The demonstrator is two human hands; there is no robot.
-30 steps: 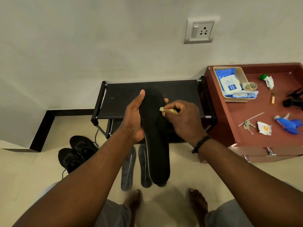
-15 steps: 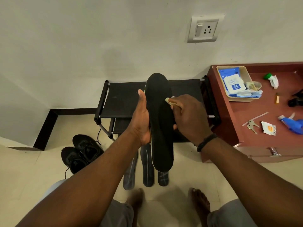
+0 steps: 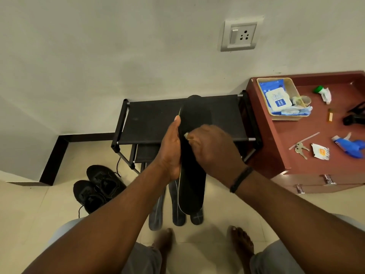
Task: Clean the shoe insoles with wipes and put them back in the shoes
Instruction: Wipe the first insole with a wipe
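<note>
Two hands on one black insole (image 3: 194, 155), held upright in front of the black shoe rack (image 3: 154, 123). Left hand (image 3: 170, 153) cradles its left edge, thumb straight up along the rim; fingers are behind the insole, hidden. Right hand (image 3: 214, 149) is clenched around a small pale wipe (image 3: 186, 136), pressing it on the insole face. Only a scrap of the wipe shows past the fingers.

Readable text: only "mee mee" on the white label of the blue wipes pack (image 3: 276, 98) in the beige tray (image 3: 292, 89) on the red-brown table (image 3: 296, 139). The pack's smaller print is too small to read. The orange-and-white sachet (image 3: 321, 151) has print I can't make out.

Also on the table: keys (image 3: 300, 149), blue spray bottle (image 3: 353, 147) cut off by the right edge, green-capped item (image 3: 323, 92), a black object (image 3: 355, 115) partly out of view.

Three more insoles (image 3: 176, 206) lie side by side on the floor, upper parts hidden behind the held insole and the arms; only the heel ends are clear. Pair of black shoes (image 3: 96, 186) sits on the floor left of them, beside the rack's leg. Bare feet (image 3: 242, 242) at the bottom, blurred.

Wall socket with switch (image 3: 240, 35) above; no legible marking.
</note>
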